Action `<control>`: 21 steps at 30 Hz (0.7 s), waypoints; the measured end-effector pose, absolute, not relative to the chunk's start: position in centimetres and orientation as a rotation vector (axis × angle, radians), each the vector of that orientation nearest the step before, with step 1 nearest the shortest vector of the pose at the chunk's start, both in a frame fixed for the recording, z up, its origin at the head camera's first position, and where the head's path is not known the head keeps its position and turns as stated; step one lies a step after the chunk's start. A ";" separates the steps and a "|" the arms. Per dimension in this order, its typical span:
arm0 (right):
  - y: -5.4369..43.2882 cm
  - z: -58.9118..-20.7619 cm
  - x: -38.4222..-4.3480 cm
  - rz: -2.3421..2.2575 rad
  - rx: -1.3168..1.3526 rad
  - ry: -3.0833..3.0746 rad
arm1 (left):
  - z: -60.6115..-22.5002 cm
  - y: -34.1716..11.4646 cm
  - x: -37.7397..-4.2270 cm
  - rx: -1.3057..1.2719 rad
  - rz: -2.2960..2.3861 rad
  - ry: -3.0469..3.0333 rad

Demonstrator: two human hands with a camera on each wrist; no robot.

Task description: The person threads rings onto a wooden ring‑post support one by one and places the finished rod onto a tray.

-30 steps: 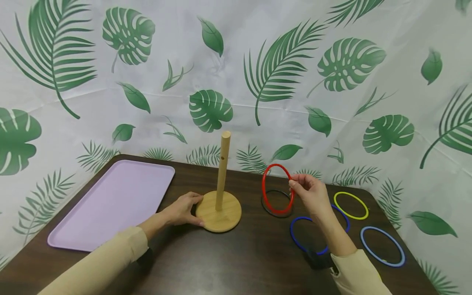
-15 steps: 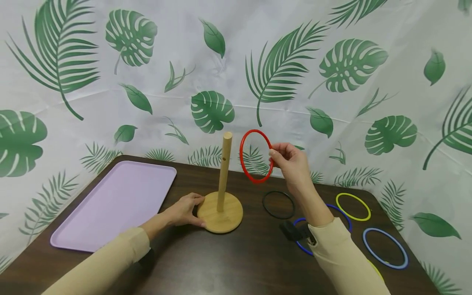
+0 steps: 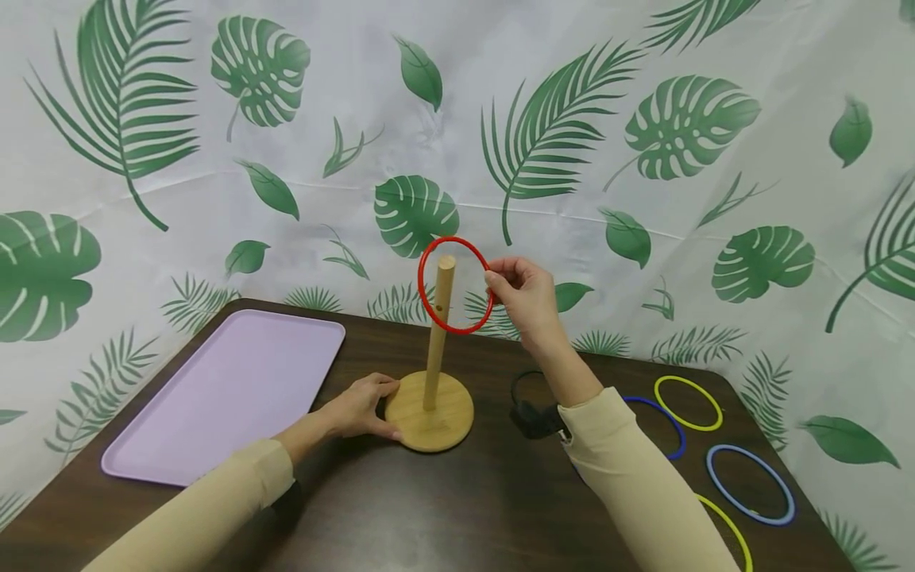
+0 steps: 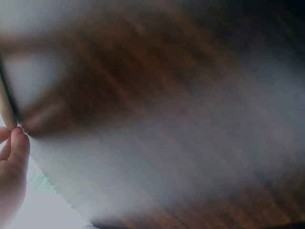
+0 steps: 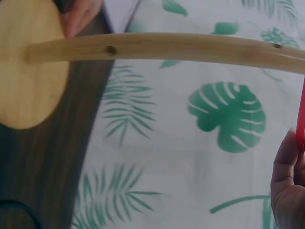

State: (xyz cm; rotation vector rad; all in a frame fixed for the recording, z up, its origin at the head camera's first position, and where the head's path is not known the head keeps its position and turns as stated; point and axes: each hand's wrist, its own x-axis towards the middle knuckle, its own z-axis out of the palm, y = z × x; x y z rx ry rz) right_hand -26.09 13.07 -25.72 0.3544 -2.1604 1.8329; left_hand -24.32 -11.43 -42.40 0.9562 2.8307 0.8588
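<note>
My left hand (image 3: 360,409) grips the left edge of the round wooden base (image 3: 436,429) of an upright post (image 3: 437,353). In the left wrist view, thumb and fingers pinch the base's edge. A thin red ring (image 3: 426,304) is pinched by its right side between thumb and fingers of my right hand (image 3: 527,300). It stands tilted at the post's upper end, its lower rim crossing in front of the post. Whether it encircles the post I cannot tell. The right wrist view shows the red ring (image 5: 301,117) only in part, close to the post's end.
A lilac tray (image 3: 236,397) lies on the dark table at left. Several rings lie at right: yellow (image 3: 688,403), dark blue (image 3: 675,433), light blue (image 3: 750,485), another yellow (image 3: 739,540) and a partly hidden black ring (image 3: 516,385). A leaf-print cloth (image 3: 343,262) hangs behind.
My right hand has raised the red ring from above the black ring and carried it left to the post's top. The left hand stays on the base.
</note>
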 end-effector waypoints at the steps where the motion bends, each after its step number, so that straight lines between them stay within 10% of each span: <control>1: 12.9 -26.1 -26.2 1.819 0.350 -2.176 | -42.4 -11.4 -24.3 0.959 0.859 2.831; 21: 13.4 -37.1 -25.7 1.574 0.108 -2.483 | -42.4 -11.5 -24.4 0.945 0.862 2.821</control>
